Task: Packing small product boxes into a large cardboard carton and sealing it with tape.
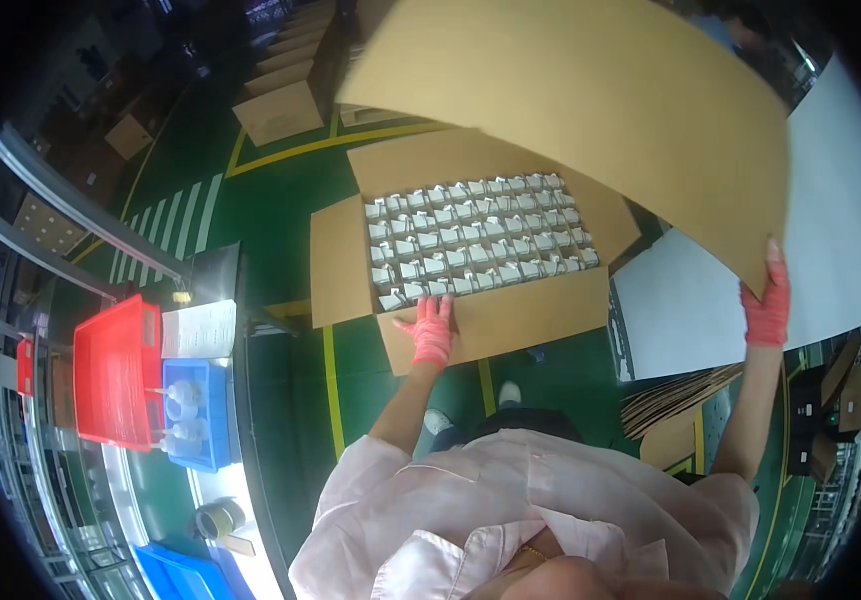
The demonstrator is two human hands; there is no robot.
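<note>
An open cardboard box (495,322) stands before me, its flaps folded outward. Inside are rows of small white parts (480,235) separated by thin dividers. My left hand (432,332), in a pink glove, lies with fingers stretched out over the near edge of the box. Also gloved in pink, my right hand (770,310) grips the lower right corner of a large brown cardboard sheet (590,90). That sheet is raised and tilted, covering the box's far right corner from view.
To the right is a large white board (670,300), with a stack of flat cardboard (675,400) below it. A bench on the left carries a red bin (115,375) and a blue tray (212,400) with white bottles. More cardboard boxes (285,105) stand on the green floor beyond.
</note>
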